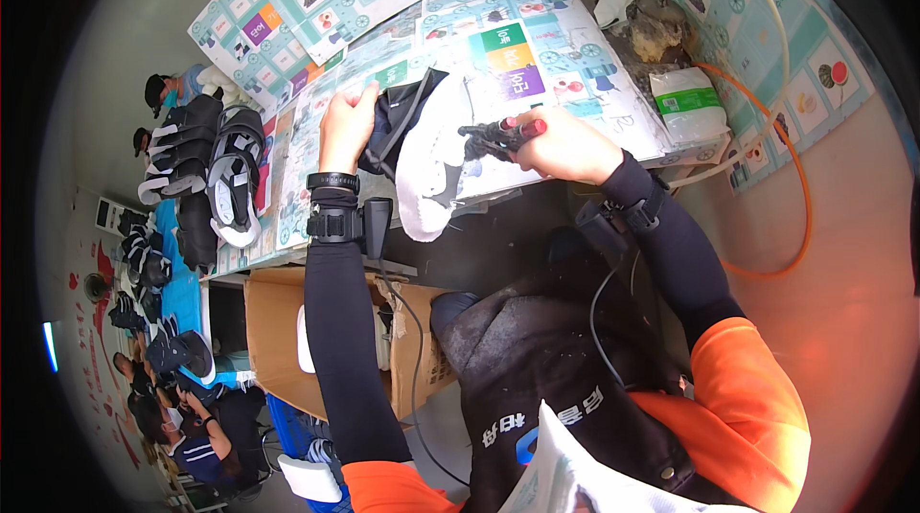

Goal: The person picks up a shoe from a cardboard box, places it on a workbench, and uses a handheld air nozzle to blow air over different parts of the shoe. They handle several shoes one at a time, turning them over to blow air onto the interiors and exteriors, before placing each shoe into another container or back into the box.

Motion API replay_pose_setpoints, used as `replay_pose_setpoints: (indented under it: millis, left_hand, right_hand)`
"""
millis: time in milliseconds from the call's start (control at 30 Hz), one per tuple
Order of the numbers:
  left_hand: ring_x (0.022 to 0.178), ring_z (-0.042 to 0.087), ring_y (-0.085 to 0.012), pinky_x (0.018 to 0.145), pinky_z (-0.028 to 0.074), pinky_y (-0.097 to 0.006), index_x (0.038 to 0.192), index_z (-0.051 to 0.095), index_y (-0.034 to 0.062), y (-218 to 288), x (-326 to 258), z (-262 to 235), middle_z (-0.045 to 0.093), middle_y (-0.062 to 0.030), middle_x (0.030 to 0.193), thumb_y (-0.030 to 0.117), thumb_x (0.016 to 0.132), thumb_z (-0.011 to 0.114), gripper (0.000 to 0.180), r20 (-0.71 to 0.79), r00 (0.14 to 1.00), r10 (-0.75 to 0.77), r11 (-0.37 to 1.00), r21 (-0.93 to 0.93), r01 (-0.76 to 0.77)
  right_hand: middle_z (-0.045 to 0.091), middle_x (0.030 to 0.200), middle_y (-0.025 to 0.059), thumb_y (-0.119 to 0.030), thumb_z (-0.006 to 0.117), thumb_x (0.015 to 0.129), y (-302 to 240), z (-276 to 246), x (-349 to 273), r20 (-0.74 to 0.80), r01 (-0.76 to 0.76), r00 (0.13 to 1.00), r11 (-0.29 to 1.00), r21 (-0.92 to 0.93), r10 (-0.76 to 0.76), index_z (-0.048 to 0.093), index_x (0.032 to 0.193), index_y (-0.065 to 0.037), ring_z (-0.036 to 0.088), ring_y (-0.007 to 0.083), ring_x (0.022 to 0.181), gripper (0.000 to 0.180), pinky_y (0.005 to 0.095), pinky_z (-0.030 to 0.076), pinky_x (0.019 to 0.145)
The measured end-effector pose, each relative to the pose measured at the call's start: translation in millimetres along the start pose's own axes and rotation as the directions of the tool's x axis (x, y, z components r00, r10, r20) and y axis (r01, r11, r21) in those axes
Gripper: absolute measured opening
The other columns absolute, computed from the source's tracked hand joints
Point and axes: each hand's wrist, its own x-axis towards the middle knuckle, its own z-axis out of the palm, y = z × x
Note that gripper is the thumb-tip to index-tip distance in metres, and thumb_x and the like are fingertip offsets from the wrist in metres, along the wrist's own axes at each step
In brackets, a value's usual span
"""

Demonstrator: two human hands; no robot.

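A shoe with a dark fabric upper and a thick white sole is held on edge over the near side of the workbench. My left hand is closed on its dark upper, thumb and fingers pinching the edge. My right hand grips dark pliers with red handle ends. The jaws point left and reach the right side of the sole; whether they touch it I cannot make out. My fingers partly cover the handles.
Patterned sheets cover the workbench. Several black-and-white shoes stand at its left end. A cardboard box sits below. At right are a white-and-green packet and an orange hose. Other people sit at far left.
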Motion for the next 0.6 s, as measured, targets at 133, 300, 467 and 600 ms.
replay_pose_setpoints:
  millis: [133,300,467,600]
  left_hand:
    - [0.075,0.066,-0.0227,0.075,0.051,-0.037,0.086,0.070,-0.0060,2,-4,-2,0.071,-0.0165,0.078,0.057,0.092,0.068,0.063,0.021,0.999,0.026,0.999,0.042,-0.026]
    - [0.072,0.062,-0.0160,0.073,0.050,-0.034,0.088,0.073,-0.0044,-3,-6,-3,0.070,-0.0113,0.076,0.054,0.094,0.068,0.059,0.080,0.997,0.014,0.998,-0.065,-0.008]
    - [0.072,0.061,-0.0137,0.072,0.050,-0.033,0.089,0.075,-0.0033,-7,-5,-2,0.072,-0.0086,0.077,0.052,0.094,0.068,0.056,0.092,0.994,0.050,0.995,-0.092,-0.042]
    - [0.069,0.057,-0.0121,0.069,0.048,-0.032,0.084,0.072,-0.0029,-7,-9,-2,0.067,-0.0058,0.072,0.048,0.094,0.070,0.052,0.066,0.994,0.091,0.990,-0.115,-0.083]
  right_hand:
    - [0.068,0.081,0.0285,-0.013,0.059,0.075,20,8,15,-0.243,0.132,0.961,0.991,-0.020,-0.133,0.071,0.093,0.004,0.068,0.0433,0.079,0.027,0.0443,0.054,0.076]
    - [0.069,0.083,0.0293,-0.016,0.060,0.077,3,3,8,-0.043,0.080,0.996,0.997,-0.001,-0.080,0.073,0.097,0.002,0.070,0.0433,0.084,0.030,0.0442,0.055,0.078]
    - [0.068,0.079,0.0270,-0.014,0.061,0.075,17,6,14,-0.232,0.156,0.959,0.986,-0.059,-0.166,0.072,0.094,0.002,0.069,0.0418,0.079,0.027,0.0436,0.054,0.075]
    - [0.066,0.070,0.0146,-0.010,0.064,0.076,7,4,7,-0.035,0.039,0.999,0.997,0.066,-0.037,0.070,0.098,0.004,0.063,0.0252,0.063,0.027,0.0355,0.049,0.064]
